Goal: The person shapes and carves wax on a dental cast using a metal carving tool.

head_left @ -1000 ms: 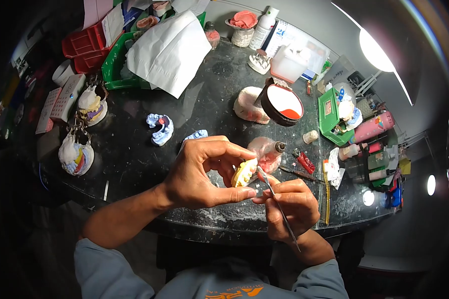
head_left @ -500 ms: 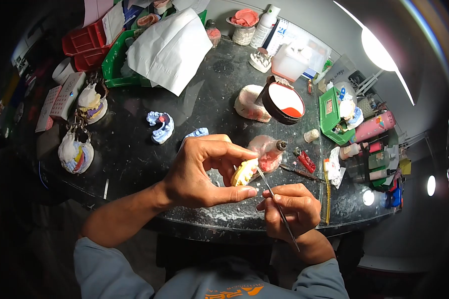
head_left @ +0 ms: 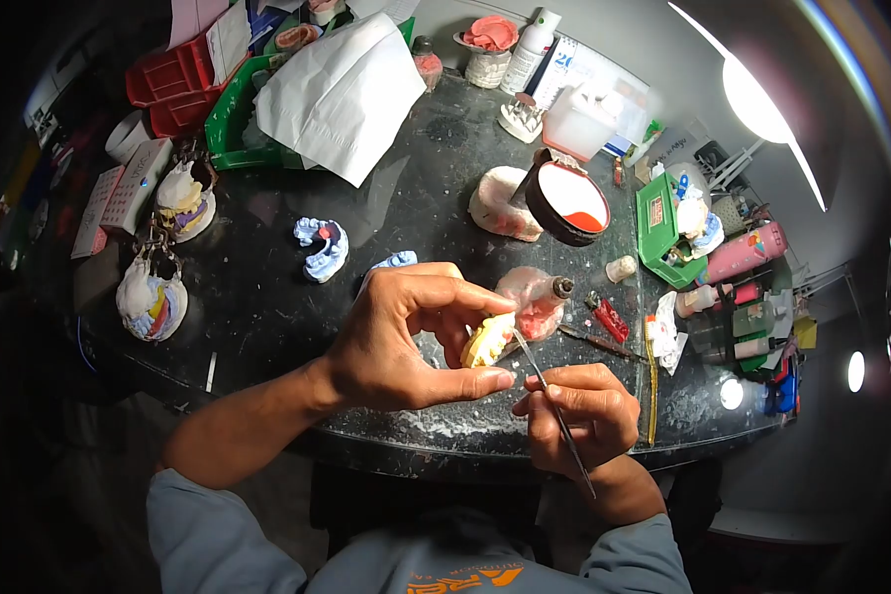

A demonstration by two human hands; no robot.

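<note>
Gripped in left hand [head_left: 391,342]: yellow dental model [head_left: 487,341]. Right hand [head_left: 582,416] pinches slim metal carving tool [head_left: 556,411], tip at model's right edge.

A bright lamp [head_left: 757,99] is glaring over a dark, curved worktop [head_left: 436,158].
From here, a pale grey wall [head_left: 624,35] is rising behind the far edge, white dust [head_left: 445,428] is clinging near the front, and the room's outer edges are lying in shadow.
</note>
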